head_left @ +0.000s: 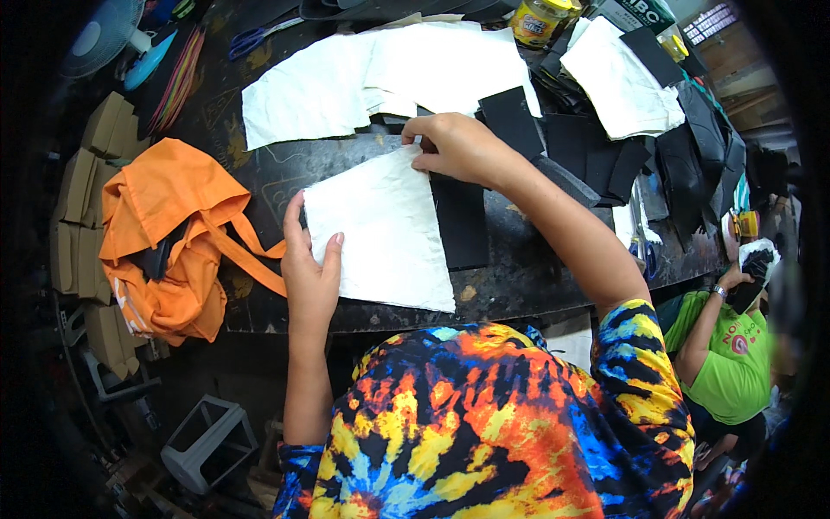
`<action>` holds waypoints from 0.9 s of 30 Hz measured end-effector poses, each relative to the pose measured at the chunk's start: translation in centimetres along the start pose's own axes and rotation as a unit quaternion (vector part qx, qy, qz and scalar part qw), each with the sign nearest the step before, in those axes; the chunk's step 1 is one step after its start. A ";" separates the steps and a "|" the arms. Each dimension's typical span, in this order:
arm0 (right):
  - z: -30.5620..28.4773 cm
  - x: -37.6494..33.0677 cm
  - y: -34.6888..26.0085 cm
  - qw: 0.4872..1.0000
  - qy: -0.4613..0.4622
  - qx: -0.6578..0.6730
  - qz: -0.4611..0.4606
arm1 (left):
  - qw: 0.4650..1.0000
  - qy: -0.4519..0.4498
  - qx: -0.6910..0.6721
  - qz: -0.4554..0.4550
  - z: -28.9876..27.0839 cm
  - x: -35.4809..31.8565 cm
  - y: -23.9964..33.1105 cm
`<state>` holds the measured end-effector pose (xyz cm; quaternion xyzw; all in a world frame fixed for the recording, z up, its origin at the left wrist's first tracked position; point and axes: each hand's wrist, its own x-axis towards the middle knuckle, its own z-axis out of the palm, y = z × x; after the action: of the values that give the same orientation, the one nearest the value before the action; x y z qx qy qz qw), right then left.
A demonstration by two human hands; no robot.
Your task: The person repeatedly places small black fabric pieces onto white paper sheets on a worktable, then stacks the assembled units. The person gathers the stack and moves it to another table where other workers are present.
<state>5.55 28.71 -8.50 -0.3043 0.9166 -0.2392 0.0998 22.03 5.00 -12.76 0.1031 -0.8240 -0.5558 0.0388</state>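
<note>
A white piece of fabric point(380, 233) lies in front of me near the table's front edge, slightly tilted. My left hand point(313, 268) grips its left side, thumb on top and fingers behind the edge. My right hand point(450, 147) pinches the far right corner between thumb and fingers. Partly under the white fabric, on its right, a black rectangular piece point(462, 223) shows. Beyond my hands, several more white fabric pieces point(311, 82) lie spread and overlapping, with black pieces point(512, 121) at their right end.
An orange cloth bag point(173, 233) with straps sits at the table's left edge. Blue-handled scissors point(251, 41) and a yellow-lidded jar point(538, 22) are at the back. Black pieces and white cloth point(618, 78) pile up on the right. A person in green point(735, 346) works at the right.
</note>
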 end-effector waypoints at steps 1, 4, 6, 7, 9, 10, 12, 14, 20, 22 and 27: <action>-0.2 -0.6 -0.2 0.999 0.042 0.011 -0.028 | 1.000 0.001 0.002 0.008 0.1 0.0 0.2; -1.6 -2.8 0.2 0.985 0.161 0.007 -0.069 | 0.998 0.011 0.010 0.053 0.2 0.1 1.0; -4.1 -4.4 2.0 0.973 0.229 0.024 0.009 | 0.997 0.025 0.009 0.073 0.0 -0.1 1.7; -5.4 -5.2 3.4 0.957 0.291 0.015 -0.001 | 0.998 0.024 -0.066 0.002 -0.2 -0.3 2.2; -7.4 -5.7 6.0 0.945 0.303 0.006 0.126 | 0.991 0.086 0.090 0.048 -0.7 -0.1 3.2; -7.7 -6.2 7.0 0.946 0.287 -0.038 0.144 | 0.971 0.129 0.175 0.096 -0.6 0.2 3.8; -7.1 -6.5 8.1 0.961 0.244 -0.018 0.127 | 0.967 0.078 0.170 0.174 0.2 1.4 4.8; -6.7 -6.7 8.5 0.971 0.205 0.005 0.126 | 0.951 0.035 0.159 0.262 2.4 3.5 5.7; -7.5 -8.9 8.0 0.955 0.190 0.215 0.078 | 0.913 -0.144 0.117 0.362 12.1 7.5 7.1; -8.0 -10.6 7.7 0.920 0.233 0.315 0.016 | 0.903 -0.157 0.176 0.358 13.4 7.5 7.4; -8.0 -15.3 5.0 0.902 0.274 0.318 -0.103 | 0.950 -0.187 -0.032 0.246 13.3 5.4 8.9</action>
<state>12.51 44.52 -3.46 -0.2716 0.7465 -0.6009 -0.0892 13.26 19.10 -9.83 -0.2101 -0.7980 -0.5644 0.0226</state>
